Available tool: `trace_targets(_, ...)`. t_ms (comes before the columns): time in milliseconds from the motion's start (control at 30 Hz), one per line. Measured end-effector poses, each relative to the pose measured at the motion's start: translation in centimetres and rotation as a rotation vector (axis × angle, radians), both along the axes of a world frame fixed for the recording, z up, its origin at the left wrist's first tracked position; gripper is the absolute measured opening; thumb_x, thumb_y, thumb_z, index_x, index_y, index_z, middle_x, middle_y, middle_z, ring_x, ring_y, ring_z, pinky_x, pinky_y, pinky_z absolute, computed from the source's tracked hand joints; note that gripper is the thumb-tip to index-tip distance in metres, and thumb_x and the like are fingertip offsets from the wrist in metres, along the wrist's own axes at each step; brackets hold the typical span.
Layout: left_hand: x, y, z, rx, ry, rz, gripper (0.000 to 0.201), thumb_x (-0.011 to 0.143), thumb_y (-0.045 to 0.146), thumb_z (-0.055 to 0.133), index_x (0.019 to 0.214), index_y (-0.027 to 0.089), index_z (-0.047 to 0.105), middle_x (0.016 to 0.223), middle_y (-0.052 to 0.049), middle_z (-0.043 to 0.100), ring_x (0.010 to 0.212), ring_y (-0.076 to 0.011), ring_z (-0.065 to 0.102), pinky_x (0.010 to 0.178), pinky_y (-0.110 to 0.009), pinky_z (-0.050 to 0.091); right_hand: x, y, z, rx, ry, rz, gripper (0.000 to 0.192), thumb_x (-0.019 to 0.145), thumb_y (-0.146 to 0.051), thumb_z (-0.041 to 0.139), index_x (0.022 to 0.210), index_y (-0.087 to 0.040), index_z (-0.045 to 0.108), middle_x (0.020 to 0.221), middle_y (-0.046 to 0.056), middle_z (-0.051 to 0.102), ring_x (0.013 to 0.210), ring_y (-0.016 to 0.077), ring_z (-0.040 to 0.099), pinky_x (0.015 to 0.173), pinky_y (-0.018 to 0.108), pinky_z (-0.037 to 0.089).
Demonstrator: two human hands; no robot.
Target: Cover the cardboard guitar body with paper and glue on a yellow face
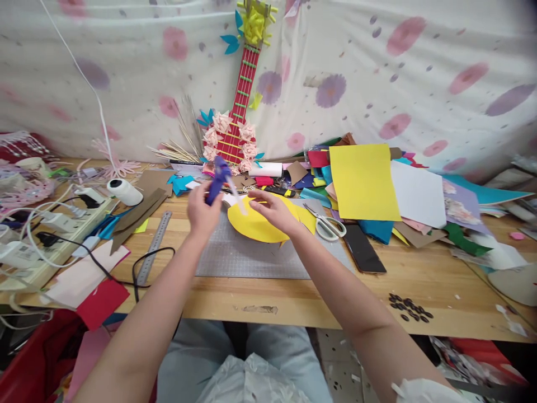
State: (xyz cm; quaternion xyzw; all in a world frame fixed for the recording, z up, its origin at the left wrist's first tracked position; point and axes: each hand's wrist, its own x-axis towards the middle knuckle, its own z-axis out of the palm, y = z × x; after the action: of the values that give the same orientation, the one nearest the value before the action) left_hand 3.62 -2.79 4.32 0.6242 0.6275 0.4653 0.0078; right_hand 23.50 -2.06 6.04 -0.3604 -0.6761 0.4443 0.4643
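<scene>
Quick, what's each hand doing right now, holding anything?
Left hand: closed around the blue glue gun.
Right hand: open, fingers resting on the yellow paper cutout, gripping nothing.

My arms are bare from the bottom edge of the frame up to the wrists, with no sleeves, watch or bracelet showing; my left hand and right hand wear no gloves or rings that I can make out; my fingers are uncovered; low in the middle of the frame my legs are in pale blue jeans; something white and crumpled lies on my lap.
</scene>
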Motion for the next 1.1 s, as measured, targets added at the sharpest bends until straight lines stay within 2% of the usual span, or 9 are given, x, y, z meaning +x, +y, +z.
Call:
trace_targets(67, 3.3, -0.6, 0.4, 0.061, 0.068, -0.113, 0.033, 0.082, 0.033, 0.051, 0.112, 0.020, 0.050, 0.110, -0.008, 0.057, 0.106, -0.0205, 0.051, 0.092, -0.034, 0.041, -1.6, -0.1, -0.3, -0.015, 0.098, 0.051, 0.033, 0.069, -0.042, 0.066, 0.097, -0.023, 0.062, 0.103, 0.002, 0.065, 0.095, 0.0170, 0.059, 0.089, 0.034, 0.046)
trace_targets(167, 6.4, -1.3, 0.3, 0.066, 0.137, -0.262, 0.031, 0.079, 0.029, 0.053, 0.109, 0.018, 0.054, 0.104, -0.008, 0.060, 0.103, -0.0209, 0.053, 0.090, -0.034, 0.043, -2.5, 0.1, -1.1, -0.120, 0.278, -0.068, 0.031, 0.070, -0.044, 0.062, 0.091, -0.021, 0.060, 0.098, 0.002, 0.066, 0.097, 0.0174, 0.059, 0.090, 0.033, 0.046)
trace_targets(333, 5.0, 0.7, 0.4, -0.018, 0.206, -0.581, 0.039, 0.074, 0.013, 0.042, 0.111, 0.018, 0.055, 0.112, -0.005, 0.059, 0.101, -0.0161, 0.056, 0.094, -0.030, 0.042, 1.0, 1.2, -0.9, -0.326, 0.534, -0.162, 0.020, 0.074, -0.035, 0.053, 0.087, -0.020, 0.057, 0.088, 0.003, 0.067, 0.089, 0.0177, 0.062, 0.079, 0.034, 0.051)
trace_targets(467, 0.7, 5.0, 0.4, -0.195, 0.427, -0.421, 0.056, 0.063, 0.005, 0.042, 0.117, 0.016, 0.054, 0.125, -0.009, 0.052, 0.119, -0.0196, 0.046, 0.103, -0.032, 0.034, 6.4, 2.1, -0.3, -0.358, 0.609, -0.189, 0.014, 0.071, -0.027, 0.051, 0.082, -0.020, 0.056, 0.084, 0.003, 0.067, 0.072, 0.0143, 0.061, 0.069, 0.032, 0.052)
trace_targets(567, -1.4, 7.7, -0.1, -0.479, 0.714, -0.384, 0.080, 0.060, 0.006, 0.048, 0.138, 0.014, 0.032, 0.147, -0.013, 0.028, 0.136, -0.0275, 0.022, 0.109, -0.045, 0.021, 9.5, 2.4, -1.2, -0.376, 0.602, -0.215, 0.012, 0.067, -0.025, 0.053, 0.078, -0.020, 0.055, 0.071, 0.000, 0.063, 0.049, 0.0074, 0.048, 0.053, 0.023, 0.048)
trace_targets(667, -1.7, 9.0, -0.7, -0.640, 0.855, -0.367, 0.089, 0.061, 0.004, 0.045, 0.144, 0.014, 0.015, 0.151, -0.014, 0.013, 0.139, -0.0264, 0.010, 0.109, -0.051, 0.010, 10.9, 2.4, -3.0, -0.438, 0.642, -0.221, 0.012, 0.064, -0.027, 0.056, 0.073, -0.020, 0.052, 0.060, -0.003, 0.056, 0.038, 0.0039, 0.032, 0.038, 0.018, 0.036)
trace_targets(767, -1.5, 9.4, -1.0, -0.652, 0.903, -0.390, 0.085, 0.064, 0.007, 0.045, 0.144, 0.012, 0.015, 0.146, -0.017, 0.028, 0.135, -0.0268, 0.025, 0.108, -0.050, 0.013, 11.1, 2.5, -4.7, -0.449, 0.626, -0.229, 0.016, 0.063, -0.031, 0.059, 0.070, -0.020, 0.050, 0.059, -0.003, 0.054, 0.037, 0.0037, 0.030, 0.035, 0.018, 0.032)
trace_targets(900, -2.5, 9.1, -0.8, -0.604, 0.887, -0.306, 0.080, 0.065, 0.018, 0.054, 0.140, 0.017, 0.027, 0.129, -0.018, 0.051, 0.119, -0.0323, 0.047, 0.098, -0.048, 0.032, 10.9, 3.2, -5.8, -0.444, 0.606, -0.285, 0.018, 0.061, -0.034, 0.060, 0.068, -0.020, 0.051, 0.062, -0.002, 0.058, 0.039, 0.0043, 0.033, 0.036, 0.019, 0.033)
trace_targets(1100, -5.2, 7.2, 0.5, -0.643, 0.809, -0.185, 0.096, 0.055, 0.032, 0.074, 0.139, 0.021, 0.029, 0.127, -0.020, 0.053, 0.118, -0.0393, 0.046, 0.093, -0.053, 0.034, 10.3, 4.2, -6.3, -0.426, 0.631, -0.338, 0.018, 0.058, -0.032, 0.062, 0.065, -0.019, 0.053, 0.065, 0.000, 0.063, 0.039, 0.0031, 0.036, 0.039, 0.019, 0.037)
